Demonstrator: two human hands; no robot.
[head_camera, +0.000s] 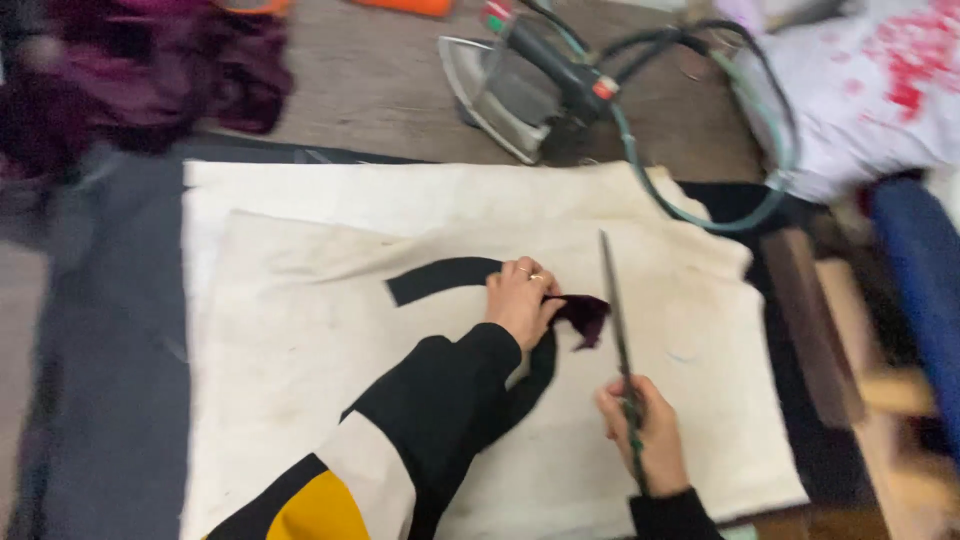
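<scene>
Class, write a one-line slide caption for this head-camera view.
Left hand pinches a dark purple fabric scrap over a curved black piece while the right hand holds scissors.

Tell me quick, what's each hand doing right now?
Left hand: closed, pinching a small dark purple fabric scrap over the curved black piece.
Right hand: closed around the scissors, blades pointing away.
</scene>
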